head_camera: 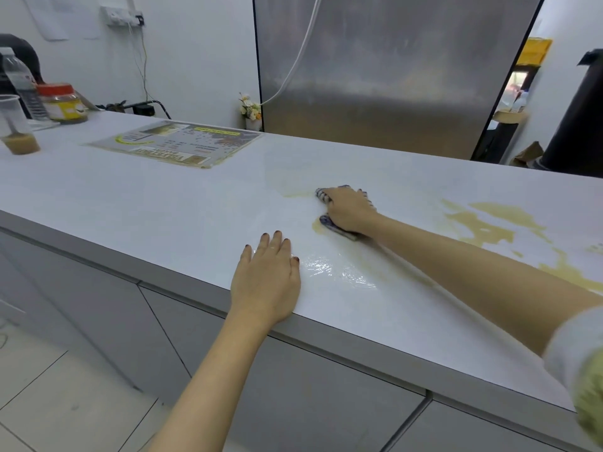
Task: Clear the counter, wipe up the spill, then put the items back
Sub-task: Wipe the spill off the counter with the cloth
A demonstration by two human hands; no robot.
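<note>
Cloth [323, 196] seemingly beneath right fingers [342, 194]

One camera on the person's head looks forward and down at the white counter [163, 197], close, toward the far wall.

You get almost no readable text here: the laminated menu sheet [173, 143] lying flat on the counter [130, 203], upper left of centre in the frame, carries a bold heading along its near edge, but it faces away from you, upside down, and the letters are too blurred to spell out. The smaller printed lines and the yellow banner on that sheet are illegible too. The yellow label on the red-lidded jar [63, 102] and the label on the water bottle [23, 83], both far left, show print you cannot read.
</note>
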